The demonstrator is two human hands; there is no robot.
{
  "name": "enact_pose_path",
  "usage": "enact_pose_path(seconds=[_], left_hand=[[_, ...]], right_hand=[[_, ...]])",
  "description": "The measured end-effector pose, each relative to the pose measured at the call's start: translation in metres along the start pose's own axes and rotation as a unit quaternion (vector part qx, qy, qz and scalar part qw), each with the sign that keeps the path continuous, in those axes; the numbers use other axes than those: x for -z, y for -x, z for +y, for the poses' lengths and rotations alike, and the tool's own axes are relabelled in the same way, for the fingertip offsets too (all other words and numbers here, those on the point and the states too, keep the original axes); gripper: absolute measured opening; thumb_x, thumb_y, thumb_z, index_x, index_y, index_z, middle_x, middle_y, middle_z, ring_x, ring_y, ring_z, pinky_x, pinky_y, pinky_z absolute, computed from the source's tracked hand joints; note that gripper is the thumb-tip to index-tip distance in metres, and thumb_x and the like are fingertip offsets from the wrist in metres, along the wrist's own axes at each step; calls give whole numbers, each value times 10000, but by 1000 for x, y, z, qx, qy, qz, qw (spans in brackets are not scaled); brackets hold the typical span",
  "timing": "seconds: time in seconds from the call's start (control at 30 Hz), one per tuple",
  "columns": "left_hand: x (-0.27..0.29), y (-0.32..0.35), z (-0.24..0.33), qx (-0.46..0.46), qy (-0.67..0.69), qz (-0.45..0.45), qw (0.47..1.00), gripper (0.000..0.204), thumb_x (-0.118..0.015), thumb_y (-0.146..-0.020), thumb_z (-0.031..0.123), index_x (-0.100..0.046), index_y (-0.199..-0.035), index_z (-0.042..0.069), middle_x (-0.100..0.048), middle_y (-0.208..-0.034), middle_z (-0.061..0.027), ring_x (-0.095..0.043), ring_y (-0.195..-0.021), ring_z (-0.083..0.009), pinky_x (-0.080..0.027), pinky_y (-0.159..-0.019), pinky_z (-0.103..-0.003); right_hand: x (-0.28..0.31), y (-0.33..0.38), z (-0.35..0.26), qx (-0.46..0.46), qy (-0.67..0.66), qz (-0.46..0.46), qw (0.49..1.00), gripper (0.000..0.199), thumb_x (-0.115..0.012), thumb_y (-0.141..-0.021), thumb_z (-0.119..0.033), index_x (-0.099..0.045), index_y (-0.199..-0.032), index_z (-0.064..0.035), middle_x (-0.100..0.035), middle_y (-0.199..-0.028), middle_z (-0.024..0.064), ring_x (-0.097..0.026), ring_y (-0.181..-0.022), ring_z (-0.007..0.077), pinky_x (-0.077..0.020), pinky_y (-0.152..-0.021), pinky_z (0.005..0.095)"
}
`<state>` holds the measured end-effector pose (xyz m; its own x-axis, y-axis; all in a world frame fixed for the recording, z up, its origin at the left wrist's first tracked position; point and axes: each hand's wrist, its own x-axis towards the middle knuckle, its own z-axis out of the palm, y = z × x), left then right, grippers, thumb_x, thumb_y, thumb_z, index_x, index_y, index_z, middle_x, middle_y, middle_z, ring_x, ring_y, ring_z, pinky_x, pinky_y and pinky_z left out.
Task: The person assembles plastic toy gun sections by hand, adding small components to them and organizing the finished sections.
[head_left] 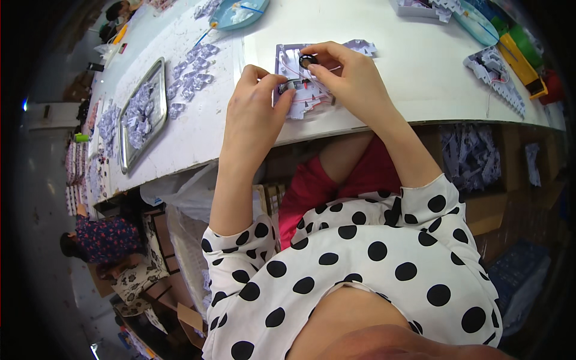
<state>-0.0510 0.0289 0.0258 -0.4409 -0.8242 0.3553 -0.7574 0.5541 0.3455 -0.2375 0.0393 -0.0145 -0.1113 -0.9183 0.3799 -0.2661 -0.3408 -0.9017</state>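
A pale lilac plastic shell (304, 108) with jagged edges and thin red and white wires lies on the white table near its front edge. My right hand (355, 73) pinches a small black round part (307, 60) with a ring-like rim, just over the shell. My left hand (255, 111) is at the shell's left side, thumb and forefinger brought together over it. A small dark bit shows by those fingertips, but what they hold is too small to make out. Another lilac piece (362, 47) lies partly behind my right hand.
At left are a metal tray (164, 90) of lilac parts and scattered loose pieces (195, 69). A blue dish (231, 18) with a brush stands farther back. A wired lilac shell (495, 78) and a yellow container (522, 63) sit at right. Boxed parts (471, 156) are below the table.
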Motion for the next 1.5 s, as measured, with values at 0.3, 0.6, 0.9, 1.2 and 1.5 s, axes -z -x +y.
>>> enact_pose_path(seconds=[0.3,0.6,0.9,1.2,1.5], left_hand=[[8,-11,2,36,18,-51,998,203,-769,-871,132,-735,-1023,2,-615,-959,-117,-637,-830,-226,-526,-757,-354],[14,-15,4,-12,-43,-72,996,207,-745,-842,79,-694,-1022,-10,-598,-1004,-164,-639,-848,-323,-525,-777,-420],[12,-18,-1,-12,-48,-113,992,187,-726,-816,56,-670,-982,-10,-592,-984,-164,-649,-788,-329,-533,-735,-432],[13,-26,3,-59,-72,-86,992,242,-753,-800,92,-684,-1014,1,-592,-971,-155,-608,-976,-342,-504,-868,-434],[17,-30,0,-64,-86,-109,988,243,-770,-779,68,-693,-1001,8,-585,-956,-153,-604,-960,-343,-498,-850,-432]], right_hand=[[0,3,13,-24,-55,45,997,245,-660,-930,-118,-696,-1158,-37,-734,-927,126,-726,-816,225,-576,-750,338],[-6,3,13,232,240,133,933,207,-689,-807,-42,-758,-1000,-66,-644,-1010,91,-603,-961,287,-527,-856,404],[-11,14,19,238,191,18,952,173,-738,-762,-58,-735,-934,-56,-622,-972,101,-605,-965,296,-515,-847,403],[-13,11,22,253,193,30,947,107,-712,-794,-85,-729,-893,-48,-616,-923,87,-590,-941,273,-514,-852,388],[-16,10,27,250,196,27,948,86,-705,-803,-94,-703,-866,-37,-615,-935,104,-590,-949,281,-513,-863,385]])
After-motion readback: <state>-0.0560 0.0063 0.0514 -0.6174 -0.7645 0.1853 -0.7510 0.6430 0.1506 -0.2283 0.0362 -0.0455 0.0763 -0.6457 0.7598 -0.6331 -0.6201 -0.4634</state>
